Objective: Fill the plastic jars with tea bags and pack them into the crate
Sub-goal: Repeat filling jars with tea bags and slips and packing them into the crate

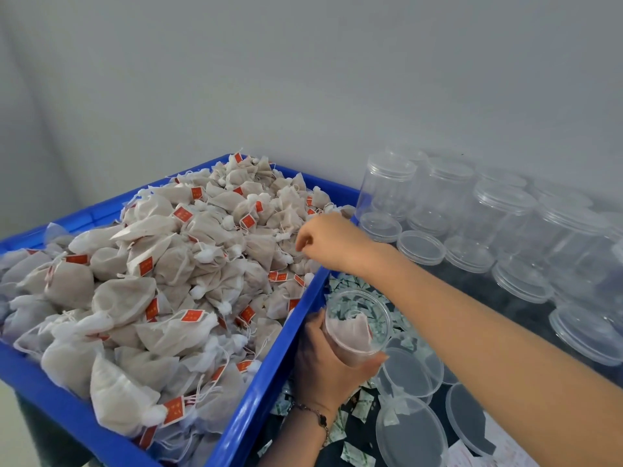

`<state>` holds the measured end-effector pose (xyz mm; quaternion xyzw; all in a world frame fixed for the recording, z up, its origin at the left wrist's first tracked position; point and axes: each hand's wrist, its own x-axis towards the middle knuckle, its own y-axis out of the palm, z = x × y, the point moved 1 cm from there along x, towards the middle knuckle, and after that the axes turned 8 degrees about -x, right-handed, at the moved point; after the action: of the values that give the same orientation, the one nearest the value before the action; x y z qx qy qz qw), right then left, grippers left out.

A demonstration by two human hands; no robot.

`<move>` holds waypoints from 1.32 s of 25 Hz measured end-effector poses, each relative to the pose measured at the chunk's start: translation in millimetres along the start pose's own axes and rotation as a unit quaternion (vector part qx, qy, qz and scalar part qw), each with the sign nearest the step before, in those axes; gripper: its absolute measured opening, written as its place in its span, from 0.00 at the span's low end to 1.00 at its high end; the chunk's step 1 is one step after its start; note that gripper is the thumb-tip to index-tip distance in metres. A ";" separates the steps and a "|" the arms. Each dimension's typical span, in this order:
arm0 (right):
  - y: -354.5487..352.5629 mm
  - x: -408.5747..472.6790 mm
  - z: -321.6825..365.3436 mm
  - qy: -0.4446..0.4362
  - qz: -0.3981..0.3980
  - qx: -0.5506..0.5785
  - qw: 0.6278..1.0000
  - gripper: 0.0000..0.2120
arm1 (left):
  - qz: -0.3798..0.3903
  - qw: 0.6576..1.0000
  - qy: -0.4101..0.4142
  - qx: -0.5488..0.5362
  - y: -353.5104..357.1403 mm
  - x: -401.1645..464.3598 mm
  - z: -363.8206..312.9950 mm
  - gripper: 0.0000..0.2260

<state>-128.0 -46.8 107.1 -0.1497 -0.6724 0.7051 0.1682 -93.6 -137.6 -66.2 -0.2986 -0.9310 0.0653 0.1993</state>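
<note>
Room: plain grey wall (pixel 303 79) behind.
Table (pixel 526 308): dark top, strewn with small paper packets (pixel 357 407), loose clear lids (pixel 409 429) and lidded empty jars (pixel 499 217).
Blue crate (pixel 266 375): at left, heaped with tea bags (pixel 145 298).
Left hand (pixel 323 372): curled round an open jar (pixel 357 326) beside the crate, one tea bag inside.
Right hand (pixel 328 241): over the heap, fingers bent down onto the bags; whether anything is pinched, cannot tell.

right hand (pixel 325 239) fingertips are hidden; blue crate (pixel 269 362) cut off below.
</note>
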 end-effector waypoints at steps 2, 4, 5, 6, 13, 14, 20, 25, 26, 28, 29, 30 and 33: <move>24.0 21.7 3.5 -0.008 0.080 -0.027 0.996 0.14 | 0.003 1.000 0.005 0.005 0.6 0.3 0.7 0.50; 43.9 38.0 3.0 -0.002 0.156 -0.079 0.985 0.16 | -0.001 1.000 0.016 -0.002 0.6 0.4 2.6 0.50; 49.3 42.0 2.4 0.000 0.174 -0.100 0.980 0.15 | -0.003 1.000 0.022 -0.009 0.1 1.5 2.6 0.50; 50.8 43.0 2.4 -0.001 0.179 -0.110 0.978 0.14 | -0.008 1.000 0.028 -0.009 0.0 2.5 1.6 0.50; 40.0 32.0 -1.7 -0.033 0.172 -0.099 0.980 0.04 | -0.014 0.999 0.032 0.002 1.5 2.3 4.2 0.51; 42.3 30.8 -1.9 -0.033 0.166 -0.104 0.980 0.05 | -0.011 1.000 0.027 0.002 1.5 1.7 3.9 0.51; -3.2 -2.2 -15.4 0.003 -0.035 0.127 0.991 0.06 | -0.015 1.000 0.006 -0.004 0.8 0.3 1.9 0.49; -62.6 -60.8 -23.1 0.006 -0.244 0.260 0.934 0.10 | 0.014 1.000 -0.013 0.007 0.9 0.3 2.4 0.50; -66.1 -69.7 -24.4 0.007 -0.246 0.272 0.930 0.10 | 0.011 1.000 -0.016 0.009 1.2 -0.2 2.3 0.50; -59.2 -84.5 -27.1 0.017 -0.211 0.288 0.934 0.09 | 0.005 1.000 -0.014 0.010 1.7 -0.4 2.6 0.49; -50.3 -91.0 -28.4 0.029 -0.181 0.301 0.936 0.08 | 0.005 1.000 -0.013 0.010 1.9 -0.2 2.0 0.49; -39.4 -96.3 -29.7 0.046 -0.150 0.315 0.936 0.08 | 0.005 1.000 -0.013 0.011 1.6 0.0 2.1 0.49; -6.0 -105.3 -33.5 0.071 -0.076 0.273 0.956 0.07 | 0.018 1.000 -0.020 0.005 -0.5 0.6 2.5 0.49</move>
<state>-18.5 -62.6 109.8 -0.0959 -0.4499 0.8345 0.3033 -95.3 -137.7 -68.2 -0.3133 -0.9289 0.0792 0.1810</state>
